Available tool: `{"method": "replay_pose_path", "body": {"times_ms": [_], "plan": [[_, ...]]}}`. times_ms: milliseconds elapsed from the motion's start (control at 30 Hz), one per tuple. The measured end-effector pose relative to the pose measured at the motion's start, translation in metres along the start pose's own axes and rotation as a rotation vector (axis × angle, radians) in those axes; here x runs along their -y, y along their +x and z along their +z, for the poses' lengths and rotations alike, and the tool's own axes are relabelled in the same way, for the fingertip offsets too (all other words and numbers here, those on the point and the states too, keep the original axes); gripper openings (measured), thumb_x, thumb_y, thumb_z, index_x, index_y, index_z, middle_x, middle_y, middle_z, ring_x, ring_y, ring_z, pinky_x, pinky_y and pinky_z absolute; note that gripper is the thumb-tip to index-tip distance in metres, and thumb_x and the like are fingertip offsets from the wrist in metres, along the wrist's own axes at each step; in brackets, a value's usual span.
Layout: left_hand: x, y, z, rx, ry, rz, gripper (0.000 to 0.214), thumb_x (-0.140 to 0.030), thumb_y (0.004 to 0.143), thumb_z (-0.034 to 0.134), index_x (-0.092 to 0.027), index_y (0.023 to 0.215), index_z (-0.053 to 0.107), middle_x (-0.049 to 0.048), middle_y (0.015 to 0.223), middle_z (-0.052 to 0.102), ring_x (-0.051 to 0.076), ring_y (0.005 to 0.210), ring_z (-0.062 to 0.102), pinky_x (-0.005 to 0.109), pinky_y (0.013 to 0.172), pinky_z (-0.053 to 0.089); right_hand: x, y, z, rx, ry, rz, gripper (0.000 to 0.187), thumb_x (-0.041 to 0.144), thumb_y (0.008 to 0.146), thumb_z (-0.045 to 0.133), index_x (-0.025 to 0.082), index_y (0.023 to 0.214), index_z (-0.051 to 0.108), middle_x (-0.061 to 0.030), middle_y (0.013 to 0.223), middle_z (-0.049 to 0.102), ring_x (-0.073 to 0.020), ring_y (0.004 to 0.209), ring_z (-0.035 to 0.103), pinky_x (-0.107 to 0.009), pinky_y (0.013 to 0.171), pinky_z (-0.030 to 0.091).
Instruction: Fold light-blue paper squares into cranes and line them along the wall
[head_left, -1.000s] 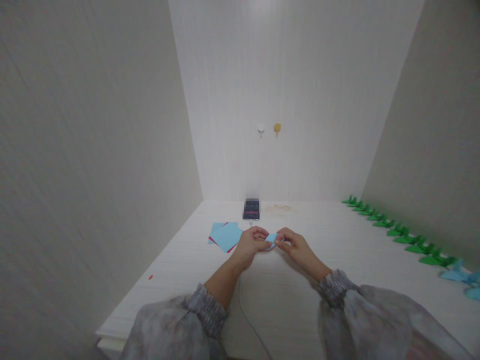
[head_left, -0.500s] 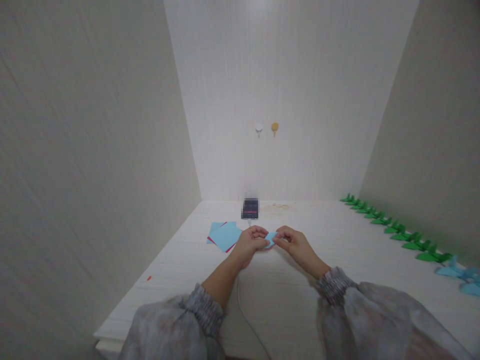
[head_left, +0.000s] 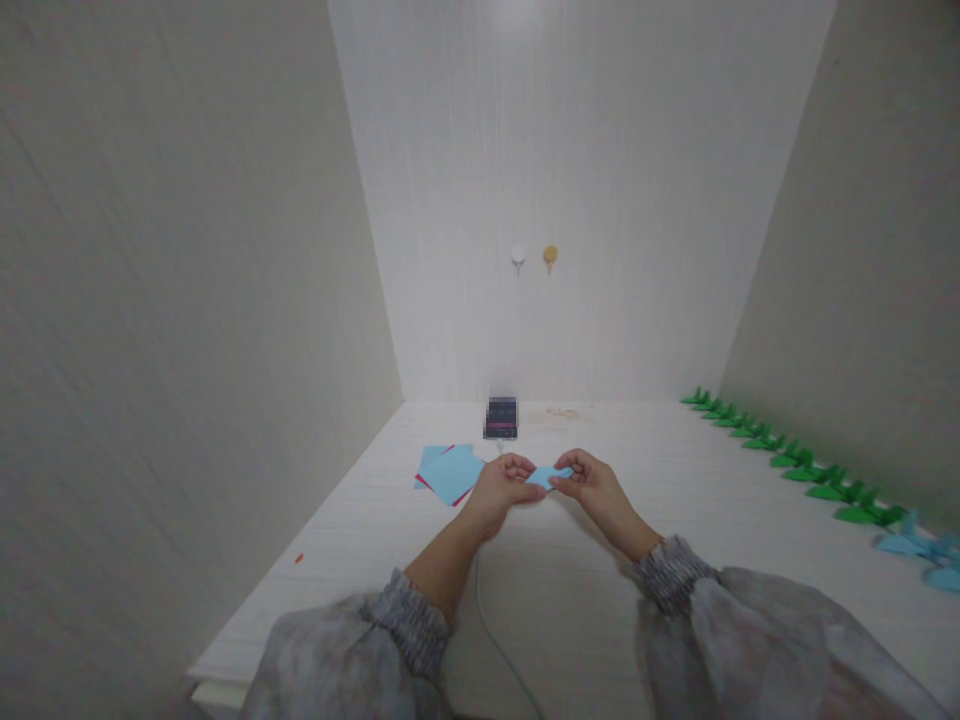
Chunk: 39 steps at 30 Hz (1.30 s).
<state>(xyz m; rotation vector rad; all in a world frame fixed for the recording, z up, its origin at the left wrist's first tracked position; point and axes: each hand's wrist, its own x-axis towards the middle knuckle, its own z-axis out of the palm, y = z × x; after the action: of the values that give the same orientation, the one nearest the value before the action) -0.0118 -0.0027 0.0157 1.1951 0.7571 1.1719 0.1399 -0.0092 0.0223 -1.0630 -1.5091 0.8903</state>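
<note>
Between my two hands is a small folded piece of light blue paper [head_left: 545,477], held just above the white table. My left hand [head_left: 501,492] pinches its left end, thumb along the near edge. The fingers of my right hand [head_left: 587,484] are closed on its right end. Finger tips cover parts of the folds, so the exact shape is hard to make out. Left of my left hand lies a loose stack of square paper sheets [head_left: 452,473], light blue on top with red edges showing.
A phone [head_left: 501,417] stands at the back, its cable [head_left: 491,625] running toward me. Along the right wall sits a row of green folded paper figures [head_left: 795,468], with blue ones [head_left: 919,540] nearest. An orange scrap [head_left: 299,558] lies left. Two hooks [head_left: 550,255] hang on the back wall.
My right hand has shifted slightly, and more of the blue paper shows between the hands. My left thumb has slid a little to the right along it.
</note>
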Motion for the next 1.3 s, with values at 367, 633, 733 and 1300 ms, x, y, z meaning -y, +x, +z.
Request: {"method": "replay_pose_path", "body": {"times_ms": [367, 633, 733, 1300], "plan": [[0.000, 0.001, 0.001, 0.005, -0.014, -0.014, 0.037, -0.013, 0.041, 0.071, -0.013, 0.072, 0.050, -0.0001, 0.060, 0.057, 0.009, 0.051, 0.052, 0.023, 0.055, 0.040, -0.001, 0.001, 0.000, -0.019, 0.030, 0.016, 0.020, 0.022, 0.056, 0.062, 0.018, 0.068, 0.047, 0.0047, 0.057, 0.049, -0.0092, 0.049, 0.046, -0.022, 0.047, 0.035], [-0.003, 0.001, -0.002, -0.026, 0.036, -0.049, 0.037, -0.010, 0.039, 0.071, -0.012, 0.070, 0.050, -0.0020, 0.054, 0.054, 0.008, 0.046, 0.050, 0.020, 0.049, 0.038, -0.005, 0.001, -0.002, 0.024, 0.122, 0.090, 0.025, 0.022, 0.055, 0.064, 0.017, 0.073, 0.049, 0.0019, 0.063, 0.057, -0.0113, 0.054, 0.052, -0.023, 0.053, 0.039], [-0.002, 0.000, -0.005, -0.033, 0.023, -0.067, 0.038, -0.010, 0.038, 0.071, -0.012, 0.069, 0.050, -0.0029, 0.052, 0.053, 0.008, 0.045, 0.050, 0.020, 0.049, 0.038, -0.008, 0.002, -0.005, 0.101, 0.216, 0.108, 0.028, 0.024, 0.058, 0.064, 0.017, 0.081, 0.050, -0.0003, 0.068, 0.060, -0.0139, 0.062, 0.057, -0.026, 0.062, 0.042], [0.000, 0.001, -0.005, -0.019, -0.031, -0.066, 0.036, -0.008, 0.041, 0.070, -0.011, 0.070, 0.049, -0.0022, 0.055, 0.054, 0.008, 0.048, 0.052, 0.021, 0.053, 0.041, -0.007, 0.000, -0.005, 0.081, 0.285, 0.142, 0.039, 0.020, 0.055, 0.063, 0.017, 0.089, 0.045, 0.0028, 0.055, 0.060, -0.0127, 0.056, 0.057, -0.026, 0.062, 0.042]]}}
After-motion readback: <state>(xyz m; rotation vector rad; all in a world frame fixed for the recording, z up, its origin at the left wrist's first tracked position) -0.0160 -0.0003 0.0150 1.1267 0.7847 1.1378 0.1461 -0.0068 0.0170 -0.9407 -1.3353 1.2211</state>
